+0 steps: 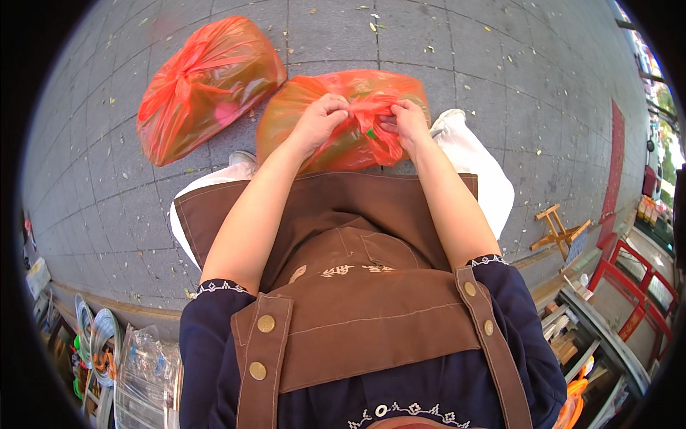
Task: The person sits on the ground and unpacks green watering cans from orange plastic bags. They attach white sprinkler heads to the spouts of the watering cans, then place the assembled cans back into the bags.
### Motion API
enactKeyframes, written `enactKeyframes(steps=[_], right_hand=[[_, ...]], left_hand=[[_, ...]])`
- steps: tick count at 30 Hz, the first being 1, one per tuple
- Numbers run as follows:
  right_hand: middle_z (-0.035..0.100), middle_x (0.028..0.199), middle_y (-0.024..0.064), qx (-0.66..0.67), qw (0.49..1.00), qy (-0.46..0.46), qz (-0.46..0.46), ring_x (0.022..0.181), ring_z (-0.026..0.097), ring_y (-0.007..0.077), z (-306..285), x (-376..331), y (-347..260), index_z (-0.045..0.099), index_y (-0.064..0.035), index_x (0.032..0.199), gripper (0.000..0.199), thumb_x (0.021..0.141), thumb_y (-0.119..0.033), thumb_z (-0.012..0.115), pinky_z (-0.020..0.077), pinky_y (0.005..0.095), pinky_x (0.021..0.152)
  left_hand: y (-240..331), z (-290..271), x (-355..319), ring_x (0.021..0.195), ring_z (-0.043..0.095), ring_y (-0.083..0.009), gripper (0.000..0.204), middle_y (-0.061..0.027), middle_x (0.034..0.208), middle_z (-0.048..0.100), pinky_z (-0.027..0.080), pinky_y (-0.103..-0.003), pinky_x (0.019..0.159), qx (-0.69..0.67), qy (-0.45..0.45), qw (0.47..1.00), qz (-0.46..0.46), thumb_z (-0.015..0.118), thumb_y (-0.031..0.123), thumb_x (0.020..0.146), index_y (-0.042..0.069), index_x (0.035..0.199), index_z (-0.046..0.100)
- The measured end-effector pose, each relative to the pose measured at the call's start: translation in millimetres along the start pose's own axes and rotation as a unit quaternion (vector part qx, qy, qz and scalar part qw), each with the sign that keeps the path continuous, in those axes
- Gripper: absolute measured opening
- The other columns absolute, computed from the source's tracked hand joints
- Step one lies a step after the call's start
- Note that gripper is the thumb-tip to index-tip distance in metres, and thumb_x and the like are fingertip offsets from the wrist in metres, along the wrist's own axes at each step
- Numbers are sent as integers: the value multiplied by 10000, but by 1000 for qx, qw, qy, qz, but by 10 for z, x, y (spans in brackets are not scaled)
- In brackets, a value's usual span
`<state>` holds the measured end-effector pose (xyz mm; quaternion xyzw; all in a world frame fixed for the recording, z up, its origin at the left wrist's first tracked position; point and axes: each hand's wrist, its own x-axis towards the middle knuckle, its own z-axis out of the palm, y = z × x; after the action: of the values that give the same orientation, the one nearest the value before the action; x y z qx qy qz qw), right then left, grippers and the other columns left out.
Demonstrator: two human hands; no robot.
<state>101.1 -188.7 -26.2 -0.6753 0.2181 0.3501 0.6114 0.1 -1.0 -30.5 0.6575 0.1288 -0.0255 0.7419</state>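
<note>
The full, bulging, translucent orange-red plastic bag (339, 146) sits on the ground between the person's feet, its gathered, twisted mouth (368, 114) uppermost. The left hand (320, 121) has its grip pinched on the left side of that gather; the right hand (409, 123) grips the plastic on the right, its exact finger placement partly hidden by folds. The film looks thin, so a hard outward pull could tear it near the mouth, and a pinch on slick plastic could slip, letting the gather loosen. Tugging unevenly might tip the rounded load. Just beyond, the brown cloth apron (364, 187) hangs close to the near side and could snag or hide the folds. A second stuffed orange-red plastic bag (207, 93) rests to the left on the grey square paving (493, 86); if shoved, the nearer bag could press against it.
</note>
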Motion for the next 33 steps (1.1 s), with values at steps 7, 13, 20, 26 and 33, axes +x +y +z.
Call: enactKeyframes(steps=[7, 13, 20, 26, 33], right_hand=[[550, 704, 29, -34, 992, 13, -121, 575, 546, 128, -95, -46, -208, 544, -7, 996, 148, 950, -98, 437, 526, 317, 652], [558, 644, 39, -96, 936, -179, -287, 625, 575, 118, 370, -707, -525, 599, -22, 968, 142, 888, -13, 482, 511, 295, 648], [667, 903, 136, -360, 765, -156, -511, 842, 646, 295, 613, -900, -636, 608, -33, 1008, 256, 784, 35, 505, 512, 367, 734], [577, 1189, 153, -551, 613, -210, -526, 1109, 546, 330, 469, -899, -592, 516, -40, 1208, 471, 753, -91, 626, 470, 421, 896], [611, 1147, 151, -516, 766, -245, -294, 1113, 547, 326, 40, -232, -404, 567, -125, 1208, 514, 747, -299, 712, 448, 419, 920]], left_hand=[[500, -210, 30, 630, 533, -145, 82, 24, 624, 518, 421, -309, 597, 440, 22, 895, 69, 620, 92, 726, 12, 717, 601], [595, -394, 123, 815, 603, -124, 265, -26, 900, 655, 476, -268, 731, -167, 160, 959, -165, 564, 279, 893, 58, 1036, 590], [216, -208, -50, 921, 580, -170, 315, -72, 971, 632, 473, -339, 813, 221, -164, 946, -173, 637, 159, 795, 56, 1087, 579], [52, -207, -98, 854, 593, -177, 328, -60, 926, 619, 490, -337, 747, 264, -96, 949, 143, 713, 114, 746, 42, 1039, 584], [669, -128, -75, 706, 590, -194, 207, -88, 801, 606, 483, -322, 654, 282, -36, 954, 99, 622, 27, 768, 25, 973, 591]])
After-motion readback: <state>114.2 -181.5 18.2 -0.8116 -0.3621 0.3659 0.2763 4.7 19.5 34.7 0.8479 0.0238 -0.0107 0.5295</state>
